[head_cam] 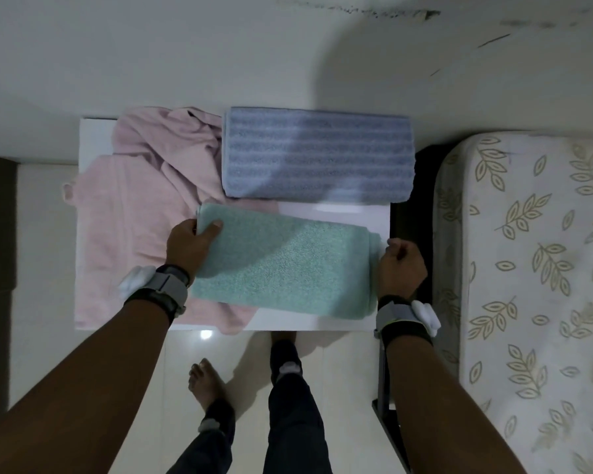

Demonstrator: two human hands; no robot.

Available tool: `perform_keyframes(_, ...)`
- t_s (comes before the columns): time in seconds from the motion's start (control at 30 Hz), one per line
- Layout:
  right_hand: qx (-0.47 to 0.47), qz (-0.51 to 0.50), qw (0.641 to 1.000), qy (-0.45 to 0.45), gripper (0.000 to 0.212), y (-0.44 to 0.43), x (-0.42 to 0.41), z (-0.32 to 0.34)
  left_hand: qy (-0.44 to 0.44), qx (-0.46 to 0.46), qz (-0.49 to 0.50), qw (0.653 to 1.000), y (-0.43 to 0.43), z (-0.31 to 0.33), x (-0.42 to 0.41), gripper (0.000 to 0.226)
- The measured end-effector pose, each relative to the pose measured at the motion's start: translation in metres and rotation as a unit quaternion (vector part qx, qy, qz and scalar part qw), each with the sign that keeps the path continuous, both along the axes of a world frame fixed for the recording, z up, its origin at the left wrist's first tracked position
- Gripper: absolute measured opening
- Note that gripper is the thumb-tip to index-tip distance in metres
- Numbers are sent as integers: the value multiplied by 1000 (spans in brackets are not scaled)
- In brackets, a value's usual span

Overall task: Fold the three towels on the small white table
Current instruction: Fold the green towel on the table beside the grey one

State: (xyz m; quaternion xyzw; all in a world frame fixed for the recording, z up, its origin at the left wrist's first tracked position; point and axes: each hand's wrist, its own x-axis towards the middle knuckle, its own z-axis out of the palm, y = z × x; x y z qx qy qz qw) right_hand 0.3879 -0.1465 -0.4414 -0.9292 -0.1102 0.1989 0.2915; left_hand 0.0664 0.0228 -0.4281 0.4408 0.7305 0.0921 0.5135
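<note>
A green towel, folded into a long rectangle, lies across the front of the small white table. My left hand grips its left end, thumb on top. My right hand is at the towel's right end with fingers curled; whether it holds the fabric is hidden. A blue striped towel lies folded flat at the back right. A pink towel is spread in a crumpled heap over the table's left side, partly under the green one.
A mattress with a leaf print stands close on the right, with a dark gap between it and the table. A white wall rises behind the table. My legs and feet stand on pale floor tiles at the table's front edge.
</note>
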Motion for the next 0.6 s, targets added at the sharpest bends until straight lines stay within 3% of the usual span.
perform_keyframes(0.17,-58,161,985,25,39,14,-13,-6,1,4,4,1000,5,2,9,44)
perform_keyframes(0.33,-3,109,992,64,37,20,-2,-12,-30,6,7,1000,16,-1,5,41)
perform_keyframes(0.43,-26,107,992,64,36,14,-12,-15,72,46,-84,993,13,-5,9,54)
perform_keyframes(0.5,-17,99,994,35,40,12,-22,-14,156,82,-69,982,5,-2,13,53)
perform_keyframes(0.6,-55,33,997,47,62,0,-43,-5,200,96,-11,975,-17,5,15,59)
